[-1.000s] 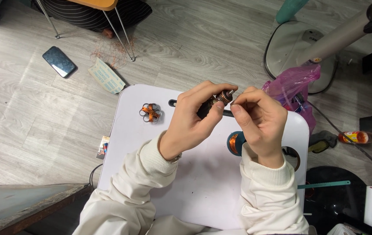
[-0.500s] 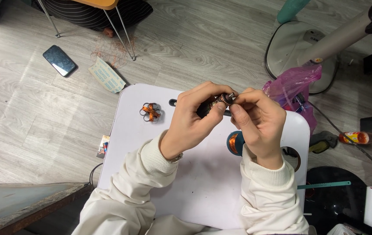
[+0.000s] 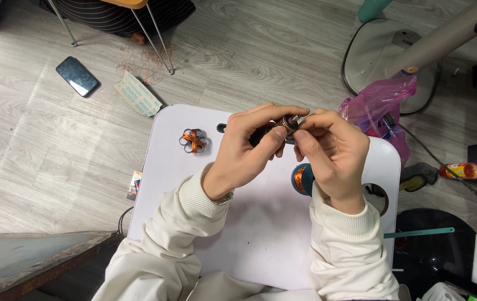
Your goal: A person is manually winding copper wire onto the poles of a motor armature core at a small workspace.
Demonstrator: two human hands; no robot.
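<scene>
Grey plank flooring is surrounding the white table. Above its far edge we are gripping a small motor core: left hand pinching its body, right hand closing fingertips on its end. Any further turning is demanding a steady, fine pinch.

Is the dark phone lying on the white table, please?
No, the phone lies on the wooden floor, apart from the white table.
</scene>
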